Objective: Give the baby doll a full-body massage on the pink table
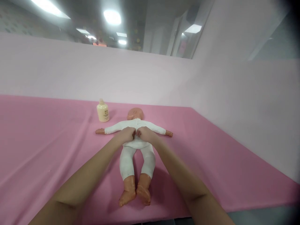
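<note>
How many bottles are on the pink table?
1. The cream bottle stands on the pink table, left of the doll's head. Nothing else looks like a bottle.

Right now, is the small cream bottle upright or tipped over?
Upright: the small cream bottle stands on its base on the pink cloth, cap pointing up.

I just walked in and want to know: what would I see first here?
First you would see a baby doll in white clothes, lying on its back with arms spread in the middle of the pink table cover. The person's left hand and right hand rest side by side on its chest. A small cream bottle stands beyond the doll's arm, near the pale wall.
</note>
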Demonstrator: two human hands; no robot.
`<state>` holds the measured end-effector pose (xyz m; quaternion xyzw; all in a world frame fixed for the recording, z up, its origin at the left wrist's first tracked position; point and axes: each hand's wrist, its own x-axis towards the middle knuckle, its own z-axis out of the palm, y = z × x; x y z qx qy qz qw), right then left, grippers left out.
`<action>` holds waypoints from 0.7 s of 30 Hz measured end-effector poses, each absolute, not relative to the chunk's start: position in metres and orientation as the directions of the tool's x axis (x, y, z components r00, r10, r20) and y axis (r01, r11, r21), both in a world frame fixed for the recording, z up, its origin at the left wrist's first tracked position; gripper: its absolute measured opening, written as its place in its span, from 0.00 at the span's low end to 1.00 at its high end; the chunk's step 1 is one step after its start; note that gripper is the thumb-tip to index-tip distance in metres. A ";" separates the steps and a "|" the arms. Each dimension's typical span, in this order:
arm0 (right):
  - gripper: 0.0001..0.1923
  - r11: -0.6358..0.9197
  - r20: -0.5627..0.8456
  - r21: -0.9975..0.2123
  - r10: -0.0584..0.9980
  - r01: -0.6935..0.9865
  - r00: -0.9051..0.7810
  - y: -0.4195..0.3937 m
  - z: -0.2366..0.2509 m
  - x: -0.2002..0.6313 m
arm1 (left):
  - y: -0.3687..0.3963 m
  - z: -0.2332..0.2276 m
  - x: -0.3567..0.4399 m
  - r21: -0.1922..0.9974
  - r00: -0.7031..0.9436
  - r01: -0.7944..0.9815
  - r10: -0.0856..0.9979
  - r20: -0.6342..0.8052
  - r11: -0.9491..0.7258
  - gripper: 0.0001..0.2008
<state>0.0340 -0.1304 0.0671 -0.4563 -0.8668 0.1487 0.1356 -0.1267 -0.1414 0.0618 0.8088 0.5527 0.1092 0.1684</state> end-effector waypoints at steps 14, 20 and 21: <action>0.17 0.452 0.342 -0.417 0.882 0.788 -0.325 -0.094 0.026 0.030 | -0.117 0.033 -0.127 0.437 0.187 0.868 0.970 0.156 -0.237 0.28; 0.18 0.487 0.112 -0.223 0.874 0.845 -0.474 -0.124 0.064 0.033 | -0.130 0.067 -0.130 0.406 0.309 0.874 0.950 -0.040 -0.267 0.20; 0.18 0.486 0.033 -0.237 0.870 0.842 -0.493 -0.132 0.075 0.034 | -0.134 0.074 -0.132 0.404 0.332 0.871 0.941 -0.068 -0.278 0.15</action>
